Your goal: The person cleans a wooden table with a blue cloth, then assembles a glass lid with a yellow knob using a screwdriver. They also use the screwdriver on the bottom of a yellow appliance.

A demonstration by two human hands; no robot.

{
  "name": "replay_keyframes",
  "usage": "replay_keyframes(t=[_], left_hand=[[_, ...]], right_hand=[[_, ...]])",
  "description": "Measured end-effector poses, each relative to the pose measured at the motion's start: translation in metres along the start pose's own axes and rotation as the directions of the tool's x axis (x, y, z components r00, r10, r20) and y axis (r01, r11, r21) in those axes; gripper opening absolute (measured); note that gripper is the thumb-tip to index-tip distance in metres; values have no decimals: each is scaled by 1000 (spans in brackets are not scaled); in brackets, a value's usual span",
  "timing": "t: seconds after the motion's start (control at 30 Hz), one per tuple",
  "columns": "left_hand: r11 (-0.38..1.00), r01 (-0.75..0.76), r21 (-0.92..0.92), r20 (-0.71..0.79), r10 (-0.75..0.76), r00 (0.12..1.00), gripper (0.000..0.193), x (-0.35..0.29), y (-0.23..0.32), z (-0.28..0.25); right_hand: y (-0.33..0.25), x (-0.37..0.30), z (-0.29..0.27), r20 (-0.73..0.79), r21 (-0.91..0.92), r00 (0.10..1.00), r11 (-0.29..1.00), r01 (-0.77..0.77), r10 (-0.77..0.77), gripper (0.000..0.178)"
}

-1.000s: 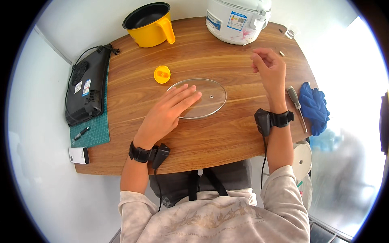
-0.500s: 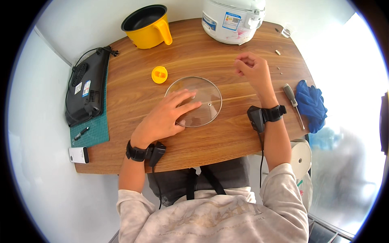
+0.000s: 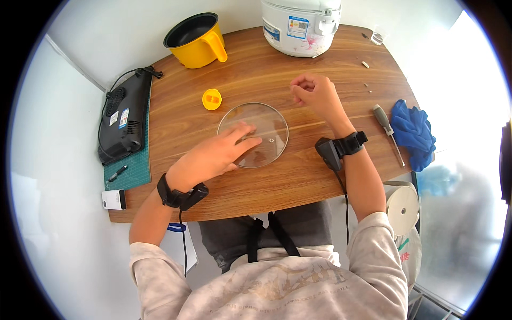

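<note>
A round glass lid (image 3: 269,120) with a metal rim and a small hole fitting lies on the wooden table. My left hand (image 3: 210,154) rests over its lower left part, fingers stretched out and apart. To the right of the lid, my right hand (image 3: 316,95) is raised above the table. Its fingers are curled together; whatever they may hold is hidden or too small to name. Just beyond the lid's upper left edge sits a round yellow knob (image 3: 212,100) with an orange middle. Both wrists wear black strapped devices.
At the back stand a yellow pot (image 3: 198,53) and a white rice cooker (image 3: 301,32). A black corded appliance (image 3: 127,117) leans over a green mat (image 3: 137,166) on the left. Right: a screwdriver (image 3: 384,120), a blue cloth (image 3: 412,136), a small clear cup (image 3: 378,36), tiny pieces (image 3: 365,64).
My right hand has moved a little left, still closed. My left hand stays over the lid, while its forearm has swung out to the left. The whole view has shifted slightly.
</note>
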State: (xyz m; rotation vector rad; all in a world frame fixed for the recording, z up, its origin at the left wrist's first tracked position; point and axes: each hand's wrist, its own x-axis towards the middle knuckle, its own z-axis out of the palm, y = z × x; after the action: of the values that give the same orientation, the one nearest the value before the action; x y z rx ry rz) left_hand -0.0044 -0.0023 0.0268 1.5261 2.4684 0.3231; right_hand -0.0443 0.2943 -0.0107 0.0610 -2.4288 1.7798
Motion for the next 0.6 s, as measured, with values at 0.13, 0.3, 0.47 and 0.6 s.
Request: replay_keyframes(t=[0.13, 0.3, 0.47, 0.6], left_hand=[[998, -5, 59, 20, 4, 1000, 78, 1, 4, -2], [993, 2, 116, 5, -3, 1000, 77, 3, 6, 1], [999, 27, 30, 40, -28, 999, 75, 5, 8, -1], [997, 48, -67, 59, -44, 997, 67, 3, 7, -8]], right_hand=[[0, -2, 4, 47, 22, 999, 999, -24, 23, 13], [0, -3, 9, 127, 18, 990, 998, -68, 65, 12], [9, 0, 10, 165, 14, 985, 998, -60, 57, 12], [9, -1, 9, 167, 19, 984, 998, -66, 62, 13]])
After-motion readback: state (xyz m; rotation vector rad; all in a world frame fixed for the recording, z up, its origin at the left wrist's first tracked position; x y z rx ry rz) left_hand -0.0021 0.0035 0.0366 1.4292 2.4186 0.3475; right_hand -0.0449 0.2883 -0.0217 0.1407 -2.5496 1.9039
